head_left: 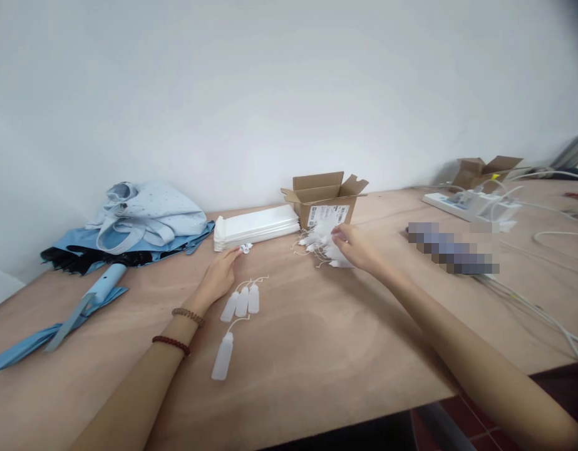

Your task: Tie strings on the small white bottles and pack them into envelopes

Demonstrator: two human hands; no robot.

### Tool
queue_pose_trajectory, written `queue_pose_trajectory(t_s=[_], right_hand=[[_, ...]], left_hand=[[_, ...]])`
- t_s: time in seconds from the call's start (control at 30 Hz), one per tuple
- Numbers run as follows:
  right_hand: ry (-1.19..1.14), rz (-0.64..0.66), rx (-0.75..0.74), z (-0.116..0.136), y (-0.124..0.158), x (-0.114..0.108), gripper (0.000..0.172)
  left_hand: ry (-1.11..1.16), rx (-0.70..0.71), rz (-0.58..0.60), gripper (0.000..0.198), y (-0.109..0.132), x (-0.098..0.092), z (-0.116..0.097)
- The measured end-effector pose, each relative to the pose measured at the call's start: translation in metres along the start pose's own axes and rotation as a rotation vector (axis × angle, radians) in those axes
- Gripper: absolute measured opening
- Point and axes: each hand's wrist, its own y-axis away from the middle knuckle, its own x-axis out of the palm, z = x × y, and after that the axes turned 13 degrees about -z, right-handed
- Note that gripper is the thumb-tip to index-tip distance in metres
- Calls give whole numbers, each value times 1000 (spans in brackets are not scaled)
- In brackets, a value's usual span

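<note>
While we cannot tell whether our left hand (221, 274) or right hand (358, 247) grips anything, we should separate the mid-frame bottles (322, 239) gently.

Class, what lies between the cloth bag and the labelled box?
In the head view, a white stack lies between the cloth bag and the labelled box.

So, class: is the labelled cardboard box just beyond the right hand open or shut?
Open: the labelled cardboard box has its top flaps raised and spread apart. Its contents, I cannot tell.
</note>
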Motion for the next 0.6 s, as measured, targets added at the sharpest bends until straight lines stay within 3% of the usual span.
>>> queue_pose_trajectory(t_s=[0.33,0.6], right_hand=[[-108,12,120,-13,-8,-2,24],[-173,-17,227,-13,-11,-7,26]], left_hand=[[-15,79,-69,44,1,7,12],[0,79,-35,47,2,10,18]])
